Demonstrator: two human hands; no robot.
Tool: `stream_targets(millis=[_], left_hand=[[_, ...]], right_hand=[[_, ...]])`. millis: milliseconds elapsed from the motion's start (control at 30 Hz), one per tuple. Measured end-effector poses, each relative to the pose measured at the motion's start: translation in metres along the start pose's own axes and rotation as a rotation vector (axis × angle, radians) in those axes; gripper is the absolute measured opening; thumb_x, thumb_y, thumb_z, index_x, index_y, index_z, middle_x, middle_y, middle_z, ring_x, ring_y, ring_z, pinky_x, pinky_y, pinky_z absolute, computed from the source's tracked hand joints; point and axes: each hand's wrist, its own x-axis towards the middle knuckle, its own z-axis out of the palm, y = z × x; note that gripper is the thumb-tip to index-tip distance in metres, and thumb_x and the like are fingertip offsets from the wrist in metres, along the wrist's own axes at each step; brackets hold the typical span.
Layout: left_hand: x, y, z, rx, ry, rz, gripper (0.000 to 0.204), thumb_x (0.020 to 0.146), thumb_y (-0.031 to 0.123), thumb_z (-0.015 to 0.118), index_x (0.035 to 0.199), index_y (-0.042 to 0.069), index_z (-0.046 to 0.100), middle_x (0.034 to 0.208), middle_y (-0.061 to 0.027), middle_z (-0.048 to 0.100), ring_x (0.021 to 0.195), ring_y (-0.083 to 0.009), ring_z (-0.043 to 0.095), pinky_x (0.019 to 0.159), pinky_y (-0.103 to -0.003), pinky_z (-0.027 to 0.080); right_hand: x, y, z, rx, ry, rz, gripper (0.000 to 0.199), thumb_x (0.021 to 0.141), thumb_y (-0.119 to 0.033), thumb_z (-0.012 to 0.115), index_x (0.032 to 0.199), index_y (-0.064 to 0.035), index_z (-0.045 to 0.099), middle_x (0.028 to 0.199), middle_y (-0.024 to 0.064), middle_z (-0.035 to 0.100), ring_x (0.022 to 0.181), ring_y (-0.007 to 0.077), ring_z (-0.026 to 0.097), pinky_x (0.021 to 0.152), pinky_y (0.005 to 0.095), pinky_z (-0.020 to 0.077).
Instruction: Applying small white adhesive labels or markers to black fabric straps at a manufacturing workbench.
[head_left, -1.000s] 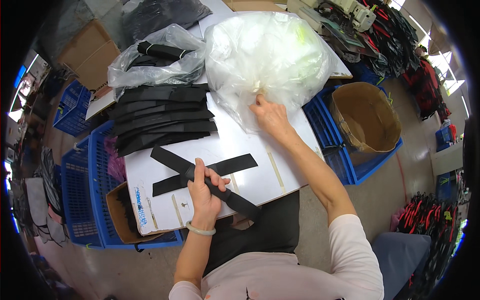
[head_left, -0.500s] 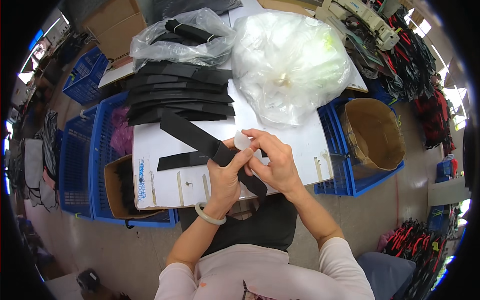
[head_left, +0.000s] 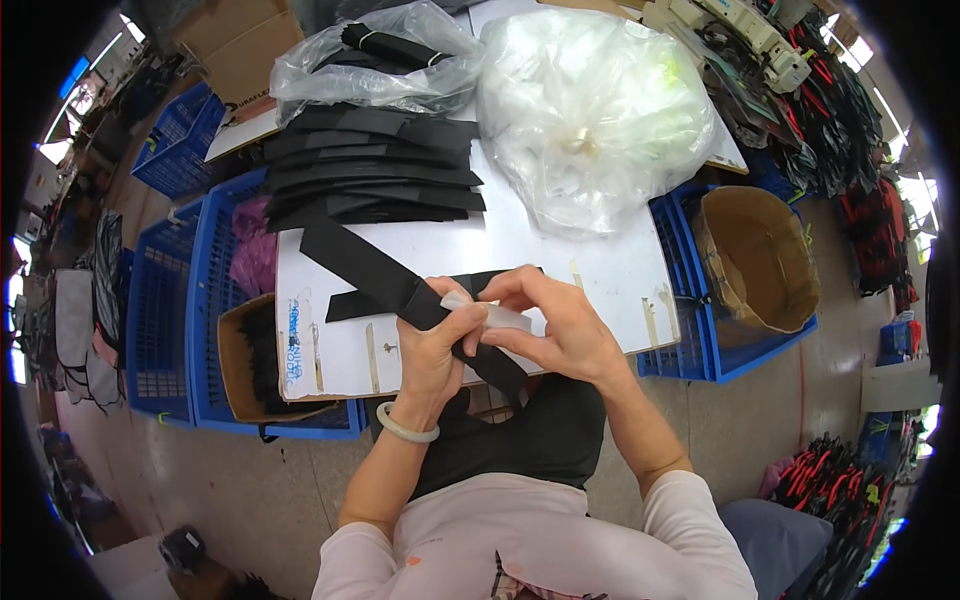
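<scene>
Pinched in both hands, your left hand (head_left: 432, 345) and right hand (head_left: 560, 325) gripped a small clear bag (head_left: 490, 315) against the black strap (head_left: 400, 290). Your right hand had come back from the big plastic sack (head_left: 590, 110), so bagging looked underway.

A strap (head_left: 370, 272) lies crossed over a second strap (head_left: 350, 304) at the near edge of the table (head_left: 530, 245), both hands meeting over them. Behind, a stack of straps (head_left: 370, 180); to its right, a large plastic bag (head_left: 590, 110). Crates (head_left: 170, 310) stand left of the table, a round bin (head_left: 755, 262) to the right.
</scene>
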Motion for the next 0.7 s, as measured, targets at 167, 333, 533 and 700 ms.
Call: stream_targets(millis=[167, 333, 533, 700], left_hand=[[-0.001, 0.005, 0.007, 0.067, 0.031, 0.051, 0.018, 0.081, -0.006, 0.069, 0.088, 0.004, 0.056, 0.075, -0.0042, 0.057, 0.054, -0.0097, 0.053, 0.048, -0.021, 0.041], [0.006, 0.004, 0.01, -0.053, 0.228, -0.014, 0.016, 0.087, 0.006, 0.07, 0.087, 0.005, 0.054, 0.07, -0.0014, 0.052, 0.052, -0.0094, 0.049, 0.048, -0.022, 0.04], [0.026, 0.026, -0.012, -0.537, 0.264, -0.167, 0.036, 0.094, 0.039, 0.065, 0.077, 0.009, 0.053, 0.063, 0.0016, 0.041, 0.047, -0.0072, 0.038, 0.048, -0.023, 0.037], [0.027, 0.028, -0.016, -0.668, 0.331, -0.254, 0.041, 0.094, 0.043, 0.063, 0.077, 0.006, 0.054, 0.064, 0.0002, 0.041, 0.043, -0.0069, 0.031, 0.045, -0.022, 0.034]], right_hand=[[-0.006, 0.001, 0.016, 0.063, 0.1, 0.315, 0.02, 0.081, -0.009, 0.075, 0.091, 0.0007, 0.061, 0.085, 0.0103, 0.062, 0.074, 0.0242, 0.063, 0.068, 0.0327, 0.0515], [0.002, 0.004, 0.04, -0.062, 0.328, 0.021, 0.016, 0.083, -0.008, 0.072, 0.09, 0.0007, 0.061, 0.082, 0.0092, 0.062, 0.069, 0.0159, 0.061, 0.059, 0.0282, 0.0474], [-0.02, -0.002, 0.005, 0.186, 0.117, 0.21, 0.01, 0.08, -0.001, 0.074, 0.082, 0.0008, 0.065, 0.077, 0.0028, 0.062, 0.065, 0.0077, 0.056, 0.057, 0.0228, 0.0431], [-0.02, -0.01, 0.012, 0.026, 0.028, 0.152, 0.013, 0.078, -0.004, 0.075, 0.08, -0.0006, 0.063, 0.072, 0.0058, 0.06, 0.061, 0.0152, 0.058, 0.053, 0.0274, 0.0434]])
